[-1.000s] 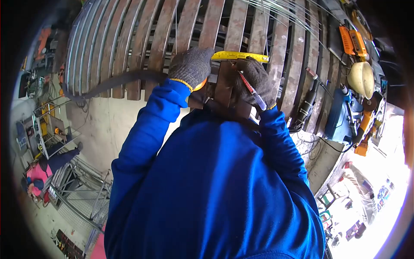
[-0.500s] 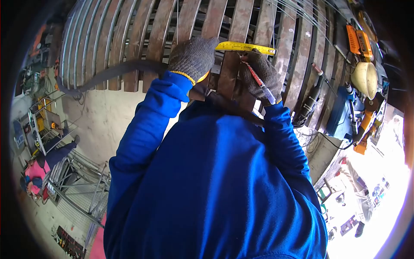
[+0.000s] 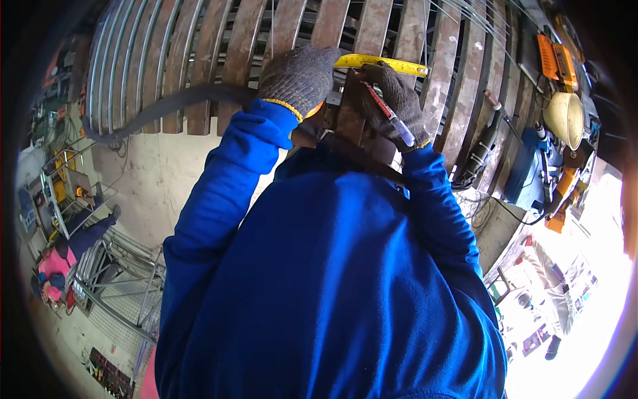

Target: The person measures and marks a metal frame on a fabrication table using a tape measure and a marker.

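Note:
My left hand (image 3: 299, 78), in a dark grey knit glove with a yellow cuff, is closed around a tape measure; a bit of its orange case shows below the palm. The yellow blade (image 3: 382, 63) runs out to the right, just above my right hand. In a matching glove, my right hand (image 3: 392, 100) has its fingers curled, with a red-and-white marker (image 3: 384, 108) lying across it, the clear end toward the wrist. Both hands are over the slatted metal bench (image 3: 239, 60). The fingertips of both hands are largely hidden.
A dark strap-like band (image 3: 169, 110) curves left from my left wrist. On the right lie an angle grinder (image 3: 568, 179), a blue case (image 3: 525, 166), a cream lamp shade (image 3: 563, 120) and orange tools (image 3: 557, 60). Thin rods (image 3: 465, 23) lie at the back. Another person (image 3: 56, 266) is at the left.
Both hands and the tape blade sit slightly higher in view, with the blade tilted a little more down to the right. The marker has shifted slightly left and up with my right hand.

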The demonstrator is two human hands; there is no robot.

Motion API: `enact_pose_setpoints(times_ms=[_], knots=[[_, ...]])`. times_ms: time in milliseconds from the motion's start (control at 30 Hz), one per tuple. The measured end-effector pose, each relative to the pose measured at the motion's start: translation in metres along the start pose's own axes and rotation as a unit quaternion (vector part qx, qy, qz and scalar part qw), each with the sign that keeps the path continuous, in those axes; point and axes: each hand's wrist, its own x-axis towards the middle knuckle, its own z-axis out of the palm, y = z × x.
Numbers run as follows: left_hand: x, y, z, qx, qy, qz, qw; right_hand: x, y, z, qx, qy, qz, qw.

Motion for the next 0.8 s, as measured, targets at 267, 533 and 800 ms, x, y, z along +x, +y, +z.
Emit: enact_pose_setpoints(times_ms=[267,533,800], knots=[[-0.001,0.003,-0.003,0.002,-0.003,-0.01,1.0,0.002,-0.006,-0.005,0.021,-0.002,0.038,0.999],[0.001,0.001,0.002,0.012,-0.007,-0.001,1.0,-0.002,-0.003,-0.003,-0.023,-0.017,0.039,0.999],[-0.002,0.001,-0.001,0.016,0.0,0.012,1.0,-0.003,0.004,-0.002,-0.008,-0.017,0.026,0.999]])
